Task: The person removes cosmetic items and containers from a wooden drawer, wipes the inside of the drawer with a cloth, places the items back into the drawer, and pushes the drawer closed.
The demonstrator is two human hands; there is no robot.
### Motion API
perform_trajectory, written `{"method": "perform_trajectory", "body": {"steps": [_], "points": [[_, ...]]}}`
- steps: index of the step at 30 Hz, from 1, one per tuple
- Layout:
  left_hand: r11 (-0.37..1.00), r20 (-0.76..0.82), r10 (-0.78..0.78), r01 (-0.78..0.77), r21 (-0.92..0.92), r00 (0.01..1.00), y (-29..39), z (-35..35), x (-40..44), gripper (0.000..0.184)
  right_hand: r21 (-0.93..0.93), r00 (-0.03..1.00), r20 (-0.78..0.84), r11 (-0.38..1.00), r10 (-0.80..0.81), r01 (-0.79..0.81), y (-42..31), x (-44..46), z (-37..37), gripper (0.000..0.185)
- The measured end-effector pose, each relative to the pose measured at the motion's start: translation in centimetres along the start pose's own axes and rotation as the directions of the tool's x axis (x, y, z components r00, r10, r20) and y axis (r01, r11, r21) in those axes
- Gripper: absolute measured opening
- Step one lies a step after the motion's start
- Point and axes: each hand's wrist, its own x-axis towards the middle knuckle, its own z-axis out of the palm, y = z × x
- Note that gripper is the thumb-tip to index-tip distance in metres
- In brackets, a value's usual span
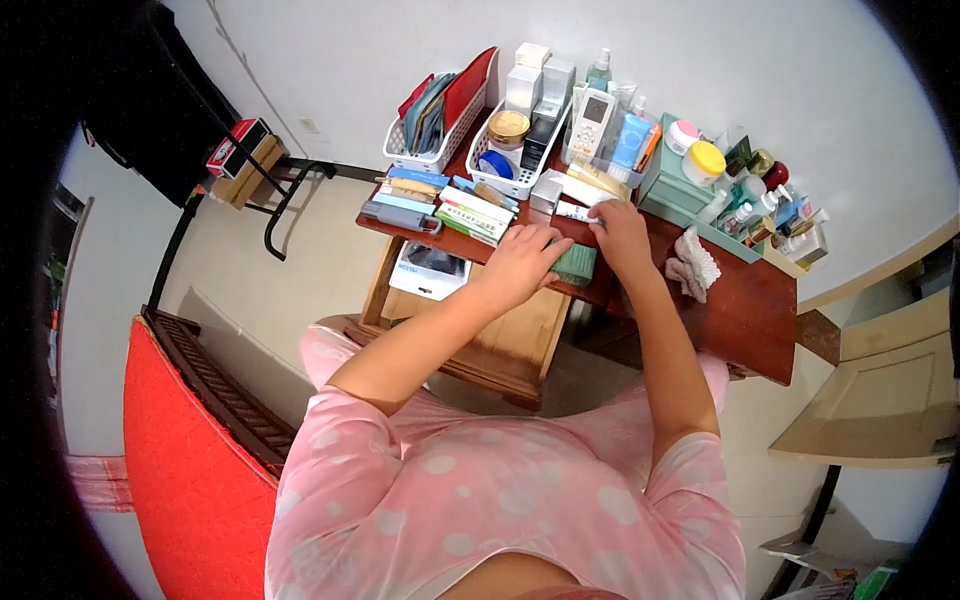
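Observation:
My left hand (522, 264) rests at the front edge of the dark red table, fingers apart, its fingertips by the left end of a green ridged object (574, 266). Whether it presses on that object is hard to tell. A little to the right, my right hand (620, 234) has its fingers bent onto the end of a small white tube (576, 212) with dark print. Just behind lie a silver-grey box (546, 192) and a long white box (582, 190). Left of my hands is a green and white carton (474, 214) among several slim packages.
White baskets (424, 160) with pouches and jars stand at the back, beside a remote control (592, 122). A green organizer (668, 196) of bottles is at the right, a crumpled white cloth (692, 266) before it. Below, an open wooden drawer (500, 335) holds a white package (430, 272).

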Motion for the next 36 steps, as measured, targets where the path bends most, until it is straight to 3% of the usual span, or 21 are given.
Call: {"method": "perform_trajectory", "body": {"steps": [5, 12, 15, 19, 22, 28, 31, 34, 36], "points": [[0.998, -0.024, -0.01, 0.008, -0.055, 1.0, 0.4, -0.3, -1.3, 0.06, 0.055, 0.997, -0.01, 0.996, -0.075, 0.076, -1.1, 2.7, 1.5, 0.021], [0.995, -0.036, -0.028, 0.024, -0.099, 0.999, 0.5, -0.1, -1.5, 0.06, -0.078, 0.999, 0.035, 0.997, 0.008, -0.006, -2.5, 4.5, 2.3, 0.032], [0.993, -0.049, -0.033, 0.028, -0.113, 0.998, 0.3, 0.0, -1.6, 0.06, -0.129, 0.995, -0.062, 0.988, 0.079, -0.086, -1.4, 2.5, 1.5, 0.033], [0.987, -0.039, -0.05, 0.044, -0.153, 0.998, 0.2, -0.1, -1.5, 0.061, -0.249, 0.972, 0.002, 0.941, 0.236, -0.228, 1.6, 1.6, 0.4, 0.031], [0.989, -0.046, -0.056, 0.049, -0.14, 0.997, 0.3, 0.1, -1.4, 0.061, -0.265, 0.967, 0.08, 0.94, 0.243, -0.215, 2.8, 1.3, 0.1, 0.034], [0.989, -0.064, -0.042, 0.032, -0.144, 0.997, 0.1, 0.3, -1.4, 0.057, -0.206, 0.974, 0.116, 0.964, 0.192, -0.166, 3.9, 1.5, 0.4, 0.039], [0.989, -0.026, -0.029, 0.025, -0.146, 0.999, -0.2, 0.1, -1.1, 0.056, -0.101, 0.961, 0.149, 0.97, 0.233, -0.22, 4.0, 1.7, -0.5, 0.04], [0.99, -0.028, -0.018, 0.014, -0.14, 0.999, -0.6, 0.4, -0.8, 0.056, 0.041, 0.979, 0.055, 0.979, 0.196, -0.199, 4.5, 1.6, -1.0, 0.04], [0.99, -0.016, -0.01, 0.008, -0.14, 1.0, -0.6, 0.3, -0.4, 0.055, 0.185, 0.96, 0.1, 0.943, 0.263, -0.278, 4.5, 1.6, -1.9, 0.04]]}}
